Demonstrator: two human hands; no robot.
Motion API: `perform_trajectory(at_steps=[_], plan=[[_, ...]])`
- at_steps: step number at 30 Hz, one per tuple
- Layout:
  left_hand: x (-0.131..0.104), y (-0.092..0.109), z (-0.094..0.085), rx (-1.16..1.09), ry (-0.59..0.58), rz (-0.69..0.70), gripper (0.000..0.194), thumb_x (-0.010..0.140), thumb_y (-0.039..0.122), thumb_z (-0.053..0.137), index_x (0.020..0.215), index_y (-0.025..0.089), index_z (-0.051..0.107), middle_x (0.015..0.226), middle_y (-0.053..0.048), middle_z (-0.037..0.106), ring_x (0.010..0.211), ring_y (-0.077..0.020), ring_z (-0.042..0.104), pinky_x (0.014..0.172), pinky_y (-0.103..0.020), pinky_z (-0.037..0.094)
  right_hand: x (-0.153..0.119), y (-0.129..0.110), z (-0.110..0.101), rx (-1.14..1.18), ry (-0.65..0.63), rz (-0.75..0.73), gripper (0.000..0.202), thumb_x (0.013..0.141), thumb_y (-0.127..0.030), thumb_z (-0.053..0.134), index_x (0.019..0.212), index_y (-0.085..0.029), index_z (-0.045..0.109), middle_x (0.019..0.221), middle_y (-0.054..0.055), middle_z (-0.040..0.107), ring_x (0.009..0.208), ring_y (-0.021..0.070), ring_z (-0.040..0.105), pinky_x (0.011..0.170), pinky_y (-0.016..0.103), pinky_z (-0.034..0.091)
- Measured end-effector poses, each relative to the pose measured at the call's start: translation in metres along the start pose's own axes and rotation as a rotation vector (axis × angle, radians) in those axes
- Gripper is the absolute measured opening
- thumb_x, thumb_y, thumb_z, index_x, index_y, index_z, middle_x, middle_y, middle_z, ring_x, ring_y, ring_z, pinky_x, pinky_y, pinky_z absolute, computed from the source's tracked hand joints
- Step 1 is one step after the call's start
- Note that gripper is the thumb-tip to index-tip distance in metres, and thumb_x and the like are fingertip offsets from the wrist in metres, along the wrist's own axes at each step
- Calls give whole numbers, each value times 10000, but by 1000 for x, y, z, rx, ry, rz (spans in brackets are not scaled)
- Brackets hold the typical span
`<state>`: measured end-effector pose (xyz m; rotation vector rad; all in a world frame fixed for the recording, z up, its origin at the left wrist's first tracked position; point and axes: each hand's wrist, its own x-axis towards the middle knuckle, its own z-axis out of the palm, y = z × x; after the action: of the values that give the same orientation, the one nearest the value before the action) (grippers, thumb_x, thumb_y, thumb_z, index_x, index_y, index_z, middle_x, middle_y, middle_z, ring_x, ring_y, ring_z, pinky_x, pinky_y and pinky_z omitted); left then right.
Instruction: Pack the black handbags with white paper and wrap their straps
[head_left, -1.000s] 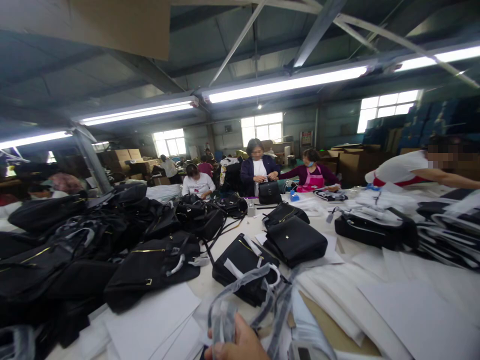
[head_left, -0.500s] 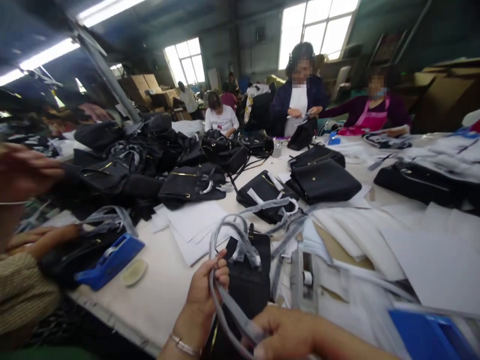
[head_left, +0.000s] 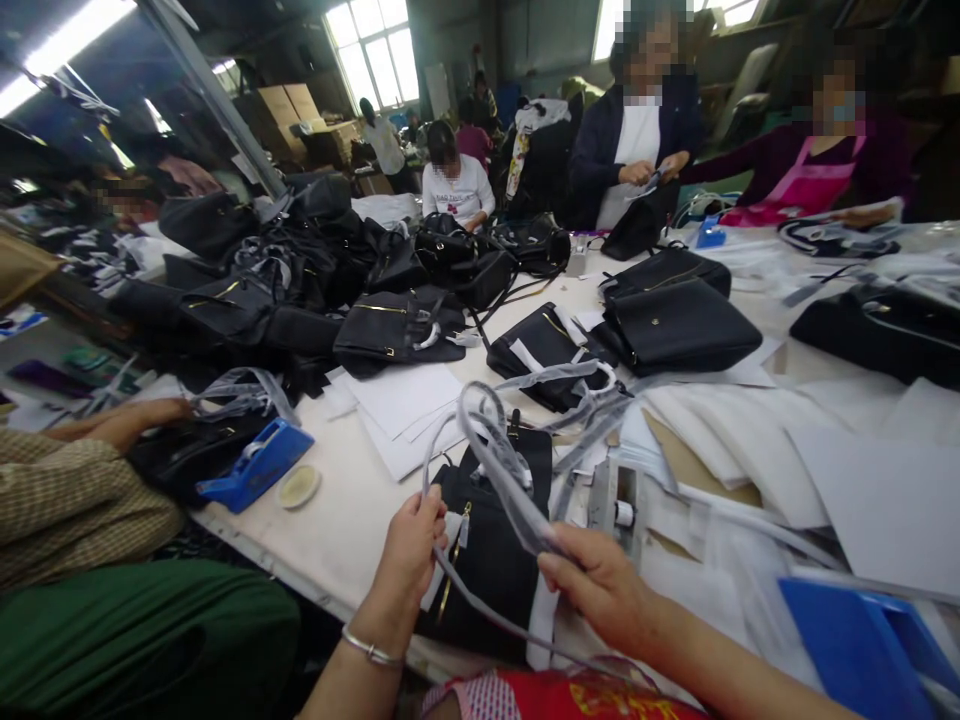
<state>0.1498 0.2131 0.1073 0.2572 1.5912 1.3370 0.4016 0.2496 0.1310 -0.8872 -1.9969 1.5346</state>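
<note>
My left hand (head_left: 417,545), a bracelet on its wrist, pinches a grey bag strap (head_left: 510,490) wrapped in clear plastic. Further along the same strap, my right hand (head_left: 600,580) is closed round it. A loop of the strap rises between and beyond both hands, and a thin length hangs below towards my lap. Under the strap lies a black bag (head_left: 502,540) with a gold zip, flat at the table's near edge. Its handle, also covered in plastic, rests at the bag's far end.
A blue tape dispenser (head_left: 259,465) and a round pale disc (head_left: 298,487) lie left, beside a co-worker's sleeve (head_left: 75,500). Black bags (head_left: 405,330) are heaped beyond. White sheets (head_left: 877,500), a metal dispenser (head_left: 615,505) and another blue dispenser (head_left: 847,640) are at right.
My right hand has moved up and away from me along the strap, and the loop is drawn rightward. The raised hand at far left has left the view. My view has tilted down.
</note>
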Motion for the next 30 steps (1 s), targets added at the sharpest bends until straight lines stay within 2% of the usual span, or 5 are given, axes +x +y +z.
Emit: perform_trajectory(at_steps=[6, 12, 17, 24, 30], plan=[[-30, 26, -3, 581, -435, 147, 463, 902, 586, 511, 854, 159, 685, 737, -25, 629, 498, -83, 461, 480, -209, 363, 1, -5, -24, 181, 352, 78, 338, 988, -434, 485, 778, -182, 565, 615, -22, 502, 505, 100, 447, 484, 219, 351], [-60, 34, 28, 655, -910, 306, 725, 796, 721, 580, 1277, 183, 644, 1201, -132, 674, 1096, -299, 610, 938, -365, 474, 6, -34, -4, -206, -111, -327, 180, 959, -222, 464, 877, -176, 618, 803, 42, 651, 730, 154, 586, 700, 261, 447], [-61, 13, 35, 403, -699, 81, 636, 831, 639, 619, 1233, 150, 674, 1163, -146, 690, 1056, -280, 640, 905, -353, 501, -4, -32, 1, -272, -384, -268, 181, 916, -290, 541, 976, -170, 663, 914, 78, 696, 834, 196, 624, 799, 308, 468], [-56, 6, 20, 284, -519, 81, 408, 840, 499, 683, 1048, 151, 725, 911, -82, 717, 789, -173, 653, 748, -279, 517, -5, 2, 3, 484, -404, 75, 657, 902, -722, 440, 1143, -153, 665, 1106, 109, 677, 1017, 250, 621, 864, 366, 491], [-61, 37, 19, 610, -686, 417, 258, 874, 363, 665, 1054, 201, 755, 1207, -95, 676, 1176, -244, 593, 1075, -368, 418, 17, 6, 18, 938, 31, 310, 478, 807, -481, 733, 1171, -179, 671, 1081, 91, 710, 950, 223, 652, 869, 365, 493]])
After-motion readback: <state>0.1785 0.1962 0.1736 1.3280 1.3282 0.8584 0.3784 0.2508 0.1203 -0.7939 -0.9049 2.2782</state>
